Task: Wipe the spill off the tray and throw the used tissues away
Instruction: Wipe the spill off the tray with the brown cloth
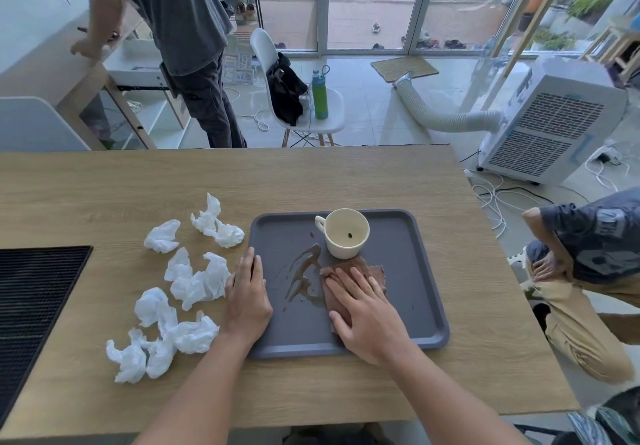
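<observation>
A dark grey tray (408,271) lies on the wooden table. A brown spill (303,269) spreads across its left middle. A cream cup (344,233) lies tipped on the tray's far part, its mouth facing me. My right hand (363,309) presses flat on a brown cloth (372,269) just right of the spill. My left hand (247,297) rests flat on the tray's left rim, fingers together, holding nothing. Several crumpled white tissues (194,280) lie on the table left of the tray.
A black ribbed mat (34,292) covers the table's left edge. One person stands beyond the far edge at the left, another crouches right of the table. Behind the table are a white chair with a green bottle (320,92) and a portable air cooler (550,122).
</observation>
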### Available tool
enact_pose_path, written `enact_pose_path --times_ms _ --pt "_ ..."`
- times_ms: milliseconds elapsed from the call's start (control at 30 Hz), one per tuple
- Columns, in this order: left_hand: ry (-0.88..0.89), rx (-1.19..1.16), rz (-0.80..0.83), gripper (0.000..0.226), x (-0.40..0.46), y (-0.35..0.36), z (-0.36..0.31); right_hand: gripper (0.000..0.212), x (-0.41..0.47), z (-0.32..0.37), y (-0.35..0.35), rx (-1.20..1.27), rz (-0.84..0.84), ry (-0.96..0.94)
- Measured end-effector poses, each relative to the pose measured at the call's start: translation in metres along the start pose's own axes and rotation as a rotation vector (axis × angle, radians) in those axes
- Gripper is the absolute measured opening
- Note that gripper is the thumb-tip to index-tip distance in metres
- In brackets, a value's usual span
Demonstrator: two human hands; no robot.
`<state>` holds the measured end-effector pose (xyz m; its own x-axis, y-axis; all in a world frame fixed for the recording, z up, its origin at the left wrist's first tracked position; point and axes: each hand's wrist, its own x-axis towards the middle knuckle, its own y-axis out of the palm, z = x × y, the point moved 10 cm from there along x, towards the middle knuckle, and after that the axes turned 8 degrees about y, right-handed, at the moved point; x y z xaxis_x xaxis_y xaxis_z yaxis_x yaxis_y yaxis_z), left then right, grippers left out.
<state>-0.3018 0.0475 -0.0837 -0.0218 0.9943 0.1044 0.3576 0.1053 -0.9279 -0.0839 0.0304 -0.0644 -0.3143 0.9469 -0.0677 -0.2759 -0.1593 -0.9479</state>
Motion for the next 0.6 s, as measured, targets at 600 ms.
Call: enact_pose_path --times_ms 600 --pt "0.018 0.004 -0.007 0.056 -0.001 0.004 0.002 0.059 -0.006 0.044 0.012 0.195 0.066 -0.181"
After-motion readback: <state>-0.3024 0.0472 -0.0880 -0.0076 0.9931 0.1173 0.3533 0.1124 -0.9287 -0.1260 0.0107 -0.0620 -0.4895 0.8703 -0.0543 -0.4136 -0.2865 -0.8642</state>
